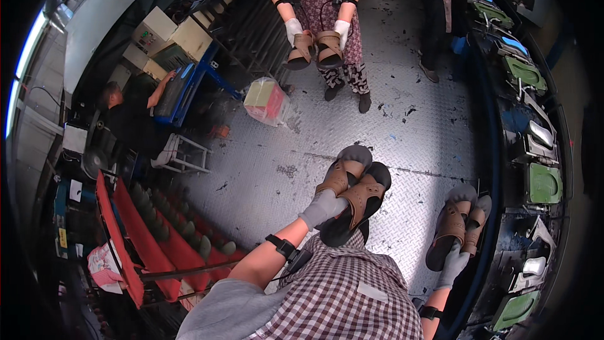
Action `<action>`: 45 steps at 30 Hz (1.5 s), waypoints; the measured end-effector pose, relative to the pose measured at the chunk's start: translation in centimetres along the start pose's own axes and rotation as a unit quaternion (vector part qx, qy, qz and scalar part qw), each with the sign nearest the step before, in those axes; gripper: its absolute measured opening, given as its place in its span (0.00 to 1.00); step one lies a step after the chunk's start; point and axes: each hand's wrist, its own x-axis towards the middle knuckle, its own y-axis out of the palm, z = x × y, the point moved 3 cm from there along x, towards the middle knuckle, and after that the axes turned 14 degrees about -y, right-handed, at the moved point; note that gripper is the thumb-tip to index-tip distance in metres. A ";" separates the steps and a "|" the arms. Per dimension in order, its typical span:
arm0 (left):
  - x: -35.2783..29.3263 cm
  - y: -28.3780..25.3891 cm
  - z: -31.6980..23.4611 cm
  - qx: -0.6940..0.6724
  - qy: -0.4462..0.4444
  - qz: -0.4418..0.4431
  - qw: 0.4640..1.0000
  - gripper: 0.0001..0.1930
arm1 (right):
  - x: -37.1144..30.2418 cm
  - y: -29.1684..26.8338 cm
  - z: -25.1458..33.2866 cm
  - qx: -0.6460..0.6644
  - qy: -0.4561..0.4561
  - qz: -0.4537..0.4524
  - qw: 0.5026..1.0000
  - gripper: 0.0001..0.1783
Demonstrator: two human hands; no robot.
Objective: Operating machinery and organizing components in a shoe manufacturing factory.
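Observation:
My left hand (324,208), in a grey glove, is closed on a pair of brown sandals (363,201) with dark soles, held side by side in front of my checked apron. Over at the right, my gloved right hand (454,266) grips a second pair of brown sandals (450,221) from below, near the row of machines. Both pairs are off the floor, toes pointing away from me. The fingers of each hand are partly hidden behind the straps. Facing me, a co-worker in a flowered apron holds another two brown sandals (329,49) in white gloves.
Along the right runs a line of machines with green moulds (545,184) and metal lasts (541,133). A red rack (135,242) with dark green pieces stands at lower left. On the metal floor (251,170) are scraps, a bagged bundle (267,102) and a stool (182,153). Two other people work nearby.

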 end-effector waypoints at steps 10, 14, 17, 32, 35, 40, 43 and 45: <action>11.6 4.4 -28.0 0.005 0.106 0.080 0.991 0.17 | 19.8 0.8 -7.0 -0.037 0.102 -0.094 0.990 0.32; 17.3 9.9 -39.3 0.001 0.283 0.021 0.959 0.18 | 26.8 -4.0 2.9 0.136 0.144 -0.208 0.958 0.26; 18.2 12.8 -48.7 0.012 0.270 0.172 0.947 0.13 | 30.8 -4.3 2.5 0.169 0.263 -0.327 0.892 0.21; 17.6 36.9 -79.4 0.050 0.447 0.397 0.800 0.23 | 42.1 -8.4 -8.0 0.022 0.367 -0.526 0.767 0.24; 14.4 41.7 -80.6 0.120 0.446 0.429 0.776 0.23 | 40.6 -9.5 -8.8 0.004 0.373 -0.547 0.749 0.26; 12.4 47.8 -79.4 0.183 0.446 0.499 0.720 0.23 | 39.8 -9.0 -7.2 -0.027 0.395 -0.582 0.710 0.27; 9.3 51.6 -77.4 0.236 0.467 0.520 0.675 0.25 | 36.9 -9.5 -7.7 -0.027 0.402 -0.597 0.694 0.26; 7.0 53.8 -75.6 0.236 0.482 0.538 0.650 0.25 | 35.6 -10.7 -7.4 -0.057 0.415 -0.586 0.694 0.26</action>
